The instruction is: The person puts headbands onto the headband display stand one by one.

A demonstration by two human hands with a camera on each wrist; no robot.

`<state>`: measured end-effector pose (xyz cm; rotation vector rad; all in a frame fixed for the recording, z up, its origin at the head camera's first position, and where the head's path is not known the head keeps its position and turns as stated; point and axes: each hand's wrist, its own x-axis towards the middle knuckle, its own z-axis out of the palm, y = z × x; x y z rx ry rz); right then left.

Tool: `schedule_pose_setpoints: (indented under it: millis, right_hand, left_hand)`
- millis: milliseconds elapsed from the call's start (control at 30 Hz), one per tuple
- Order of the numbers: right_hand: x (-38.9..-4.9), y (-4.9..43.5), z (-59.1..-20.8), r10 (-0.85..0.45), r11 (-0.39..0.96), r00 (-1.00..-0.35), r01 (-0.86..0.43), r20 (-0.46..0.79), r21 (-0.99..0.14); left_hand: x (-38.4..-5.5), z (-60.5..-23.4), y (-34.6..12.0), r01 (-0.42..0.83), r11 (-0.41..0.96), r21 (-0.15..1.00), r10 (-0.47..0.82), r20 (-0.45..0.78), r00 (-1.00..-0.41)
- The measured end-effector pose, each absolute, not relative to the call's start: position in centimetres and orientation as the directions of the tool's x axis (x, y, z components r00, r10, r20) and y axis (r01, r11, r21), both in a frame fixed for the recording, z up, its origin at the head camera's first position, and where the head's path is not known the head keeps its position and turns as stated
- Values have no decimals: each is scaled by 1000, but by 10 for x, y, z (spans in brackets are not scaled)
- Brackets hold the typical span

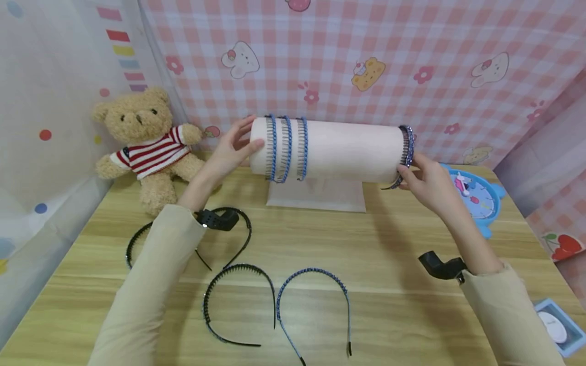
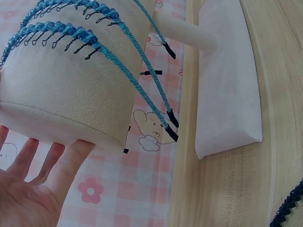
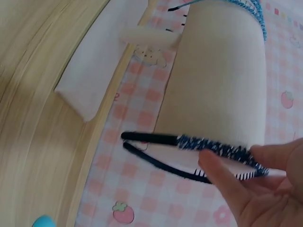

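A pale padded headband display roll (image 1: 352, 150) lies sideways on a flat-based stand (image 1: 316, 195). Around its left part sit three blue braided headbands (image 1: 302, 147) with wire comb teeth. My left hand (image 1: 233, 147) rests its spread fingers against the roll's left end. In the left wrist view, the fingertips (image 2: 80, 147) meet that end's rim. At the opposite end, my right hand (image 1: 430, 183) pinches a dark blue, speckled headband (image 3: 213, 146) between thumb and fingers. This band stands at the roll's right rim, its black tips pointing toward the stand side in the right wrist view.
Two headbands, one black-toothed (image 1: 239, 267) and one blue (image 1: 313, 270), lie on the wooden table (image 1: 384, 310) in front. More black headbands (image 1: 249, 229) lie partly behind the left forearm. A teddy bear (image 1: 151, 137) sits left, a blue clock (image 1: 480, 198) right, a blue box (image 1: 569, 345) front right.
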<state>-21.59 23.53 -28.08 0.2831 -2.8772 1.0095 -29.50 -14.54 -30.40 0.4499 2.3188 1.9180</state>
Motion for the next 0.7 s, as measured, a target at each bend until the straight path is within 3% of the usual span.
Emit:
schedule_pose_setpoints:
  millis: [233,500,700]
  right_hand:
    - [-235,257,-284,-318,676,-943,-302,104,-672]
    - [-273,281,-283,-388,542,-920,-187,-47,-819]
    - [-291,284,-281,-458,501,-883,-159,-104,-851]
  left_hand:
    - [-294,-303,-145,157,155,975,285,108,-952]
    - [-295,-306,-146,153,150,977,290,104,-951]
    - [-294,-305,-146,156,145,977,288,109,-952]
